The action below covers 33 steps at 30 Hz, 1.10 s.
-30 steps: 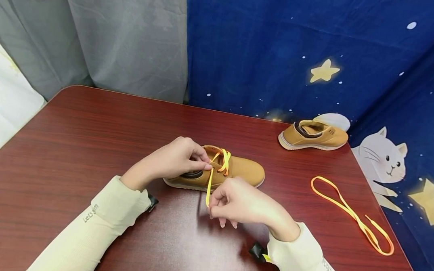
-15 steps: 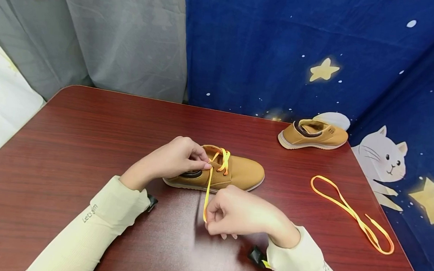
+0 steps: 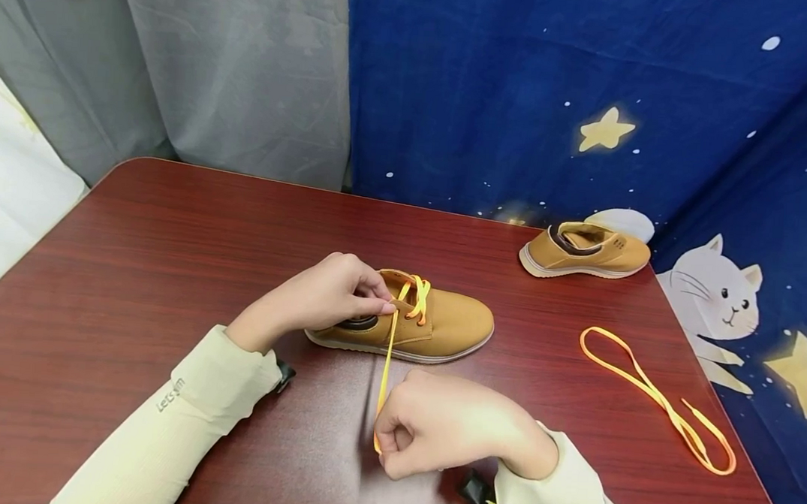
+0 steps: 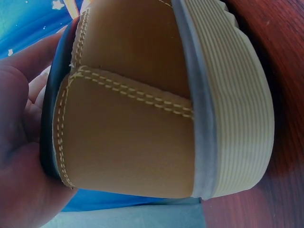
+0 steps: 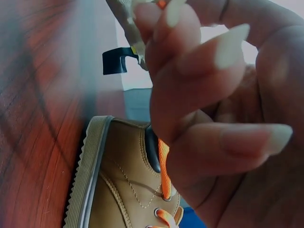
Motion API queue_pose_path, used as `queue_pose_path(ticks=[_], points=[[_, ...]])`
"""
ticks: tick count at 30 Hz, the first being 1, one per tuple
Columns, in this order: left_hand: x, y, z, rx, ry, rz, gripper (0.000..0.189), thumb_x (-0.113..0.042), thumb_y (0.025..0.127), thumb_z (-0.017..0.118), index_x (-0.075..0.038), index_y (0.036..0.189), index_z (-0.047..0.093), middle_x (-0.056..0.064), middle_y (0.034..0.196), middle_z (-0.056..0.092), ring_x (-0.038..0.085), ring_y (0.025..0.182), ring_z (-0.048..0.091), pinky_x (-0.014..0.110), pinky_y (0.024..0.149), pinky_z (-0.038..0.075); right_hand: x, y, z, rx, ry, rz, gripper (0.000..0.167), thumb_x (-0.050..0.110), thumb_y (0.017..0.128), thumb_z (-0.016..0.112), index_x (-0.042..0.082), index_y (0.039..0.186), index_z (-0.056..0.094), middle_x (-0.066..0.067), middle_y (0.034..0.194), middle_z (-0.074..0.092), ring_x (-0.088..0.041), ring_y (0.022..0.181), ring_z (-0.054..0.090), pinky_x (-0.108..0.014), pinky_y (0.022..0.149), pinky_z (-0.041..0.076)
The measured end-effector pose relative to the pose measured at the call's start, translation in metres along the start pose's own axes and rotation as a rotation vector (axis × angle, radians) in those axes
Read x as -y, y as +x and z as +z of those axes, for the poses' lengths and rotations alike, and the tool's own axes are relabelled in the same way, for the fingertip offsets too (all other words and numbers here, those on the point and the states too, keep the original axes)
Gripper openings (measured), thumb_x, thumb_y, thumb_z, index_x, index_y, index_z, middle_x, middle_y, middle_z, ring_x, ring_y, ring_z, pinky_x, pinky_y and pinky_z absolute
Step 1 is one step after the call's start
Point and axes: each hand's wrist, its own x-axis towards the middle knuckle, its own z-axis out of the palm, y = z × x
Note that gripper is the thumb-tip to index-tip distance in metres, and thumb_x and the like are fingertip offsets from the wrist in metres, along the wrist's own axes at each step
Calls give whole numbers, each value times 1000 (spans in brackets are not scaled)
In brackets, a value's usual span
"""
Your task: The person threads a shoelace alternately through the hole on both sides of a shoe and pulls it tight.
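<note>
A tan lace-up shoe [image 3: 461, 322] stands upright on the table, toe to the right. Its yellow-orange shoelace [image 3: 387, 364] crosses over the front eyelets, and one end runs taut toward me from the near eyelet flap. Thumb and fingers of my left hand [image 3: 327, 297] pinch that flap beside the lace. The left wrist view shows the heel of the shoe [image 4: 123, 133] close up. My right hand [image 3: 446, 423] grips the lace end in front of the shoe, fingers curled. In the right wrist view the lace [image 5: 164, 171] passes through an eyelet; its held tip is mostly hidden.
A second tan shoe [image 3: 586, 252], without a lace, stands at the back right of the table [image 3: 242, 222]. Another yellow-orange shoelace [image 3: 641, 379] lies looped near the right edge. Grey and blue curtains [image 3: 451, 96] hang behind the table.
My right hand has moved toward me, drawing out a longer stretch of lace from the shoe. My left hand stays at the eyelet flap.
</note>
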Motion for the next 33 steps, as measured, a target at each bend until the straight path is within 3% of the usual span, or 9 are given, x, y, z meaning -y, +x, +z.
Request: queue_pose_path(ticks=[5,16,26,33], points=[[0,0,0,-3,-2,1,7,-24,91,75,-20,86,78,-13,71,72,5,66,54,22,60,43,1,1,1,-4,-33,7,18,16,77,71,26,64,64,23,48,42,17,47,31,-8,47,32],[0,2,2,-19,5,-5,8,-24,91,75,-20,84,78,-13,69,72,3,66,59,23,63,47,-9,10,5,48,-50,123,18,18,80,73,27,67,65,22,49,49,13,48,42,-11,52,37],[-1,3,3,-23,16,1,8,-23,91,75,-19,84,78,-12,68,71,3,66,60,23,63,47,-14,17,12,33,-145,185,31,18,80,69,26,54,53,19,43,43,6,43,39,-15,47,32],[1,4,5,-23,33,-8,9,-24,91,74,-20,84,77,-13,69,70,3,67,61,24,64,49,-18,22,18,30,-133,231,33,21,84,69,27,54,57,19,42,48,8,39,43,-16,47,36]])
